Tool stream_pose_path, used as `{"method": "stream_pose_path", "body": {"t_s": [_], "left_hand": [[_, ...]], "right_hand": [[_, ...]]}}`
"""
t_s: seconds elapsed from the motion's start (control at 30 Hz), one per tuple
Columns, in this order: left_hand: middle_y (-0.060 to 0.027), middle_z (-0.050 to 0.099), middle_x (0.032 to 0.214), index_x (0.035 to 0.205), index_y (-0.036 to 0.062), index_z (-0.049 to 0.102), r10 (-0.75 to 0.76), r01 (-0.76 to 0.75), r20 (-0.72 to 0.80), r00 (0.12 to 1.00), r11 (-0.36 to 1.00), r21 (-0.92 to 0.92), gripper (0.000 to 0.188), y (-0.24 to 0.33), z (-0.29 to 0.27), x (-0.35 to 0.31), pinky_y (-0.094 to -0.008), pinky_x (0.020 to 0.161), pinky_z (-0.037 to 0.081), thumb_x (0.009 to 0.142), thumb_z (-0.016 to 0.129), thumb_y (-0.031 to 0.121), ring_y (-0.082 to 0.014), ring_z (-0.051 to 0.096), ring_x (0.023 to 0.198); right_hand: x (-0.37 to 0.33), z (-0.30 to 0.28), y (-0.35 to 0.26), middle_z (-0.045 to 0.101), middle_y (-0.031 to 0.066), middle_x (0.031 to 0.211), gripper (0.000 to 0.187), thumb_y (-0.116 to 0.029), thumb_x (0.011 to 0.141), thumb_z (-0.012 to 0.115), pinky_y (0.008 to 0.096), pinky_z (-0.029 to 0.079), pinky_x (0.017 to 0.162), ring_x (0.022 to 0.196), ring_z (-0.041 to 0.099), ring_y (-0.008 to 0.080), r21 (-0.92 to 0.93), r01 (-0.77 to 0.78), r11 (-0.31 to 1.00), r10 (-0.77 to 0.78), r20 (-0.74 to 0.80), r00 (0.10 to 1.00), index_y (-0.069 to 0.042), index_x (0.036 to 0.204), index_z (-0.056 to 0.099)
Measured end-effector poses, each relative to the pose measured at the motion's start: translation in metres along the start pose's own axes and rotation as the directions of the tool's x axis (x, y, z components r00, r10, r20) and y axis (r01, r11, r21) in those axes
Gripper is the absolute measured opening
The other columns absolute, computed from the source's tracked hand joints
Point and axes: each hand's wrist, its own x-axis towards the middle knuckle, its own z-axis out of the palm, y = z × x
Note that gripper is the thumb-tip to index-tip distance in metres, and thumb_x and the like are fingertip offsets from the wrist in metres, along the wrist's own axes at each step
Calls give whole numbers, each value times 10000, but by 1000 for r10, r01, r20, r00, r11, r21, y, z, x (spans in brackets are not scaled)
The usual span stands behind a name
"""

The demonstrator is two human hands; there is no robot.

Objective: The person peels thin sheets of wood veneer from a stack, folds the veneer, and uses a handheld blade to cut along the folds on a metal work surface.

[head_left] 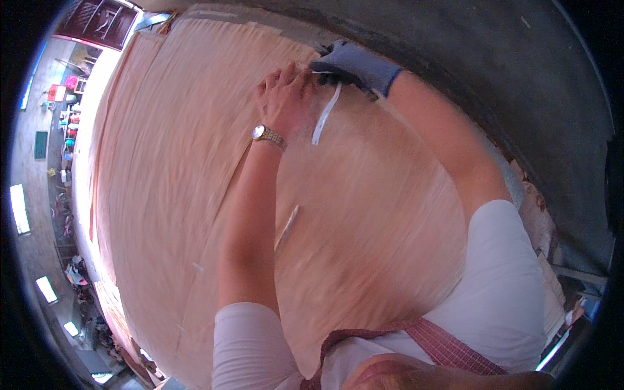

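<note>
A wide stack of thin, reddish-tan wood veneer sheets [175, 162] fills the middle of the view. My left hand [286, 97], bare with a metal-band watch [259, 132] at the wrist, lies flat on the top sheet near the far edge, fingers spread. Just right of it is my right hand [354, 65], in a blue-grey glove with dark fingers. The gloved fingers are curled down at the sheet's edge; what they grip, if anything, is hidden. From beneath them a narrow white strip [326, 114] runs toward me over the veneer.
A pale slit [287, 227] shows in the veneer near my left forearm. Dark grey floor [468, 45] lies beyond the right edge, with ragged veneer pieces [543, 221] beside my right arm. Far left are colourful items [65, 110] and a dark carved panel [97, 23].
</note>
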Motion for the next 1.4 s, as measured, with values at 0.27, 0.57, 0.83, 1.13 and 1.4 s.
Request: {"method": "stream_pose_path", "body": {"t_s": [0.27, 0.57, 0.83, 1.13, 1.4], "left_hand": [[-108, 551, 1321, 1283, 201, 565, 44, -34, 33, 998, 966, -256, 388, -47, 4, -10, -472, 1016, 337, 909, 498, 284, -322, 495, 1207], [-125, 530, 1334, 1397, 87, 418, -548, 492, -98, 830, 805, -331, 559, -66, -50, -176, -476, 1031, 333, 871, 575, 190, -313, 506, 1190], [-97, 447, 1420, 1421, 161, 409, -342, 342, 61, 938, 940, 8, 571, -27, -63, -158, -508, 1065, 249, 898, 552, 339, -317, 391, 1307], [-146, 418, 1415, 1396, 209, 428, -440, 464, 147, 886, 833, -302, 564, -57, -84, -204, -556, 1096, 237, 867, 583, 324, -370, 354, 1323], [-185, 459, 1357, 1385, 100, 419, -863, 708, -129, 488, 478, -520, 579, -7, -201, -506, -448, 1027, 374, 825, 561, 69, -356, 439, 1247]], "right_hand": [[11, -10, -20, 690, 119, 757, 390, -348, 836, 671, 364, 493, 544, 613, 641, 223, -432, 73, 899, -122, -87, 989, 0, 1000, 609], [0, 138, -48, 662, 42, 720, 369, -393, 809, 721, 244, 435, 507, 590, 557, 87, -137, 68, 988, -13, 370, 929, -44, 906, 656], [9, 145, -40, 665, 238, 1030, 521, -474, 820, 590, 410, 484, 863, 973, 644, 333, -535, 153, 831, 82, 390, 917, 11, 996, 656], [-164, 182, -119, 648, 49, 779, 263, -247, 941, 588, 205, 387, 443, 524, 511, 71, -14, 84, 996, -83, 65, 994, -43, 1107, 596], [-380, 284, -92, 623, 29, 656, 148, -249, 927, 598, 208, 332, 383, 433, 453, 67, -81, -94, 992, 124, 584, 803, -105, 952, 617]]}}
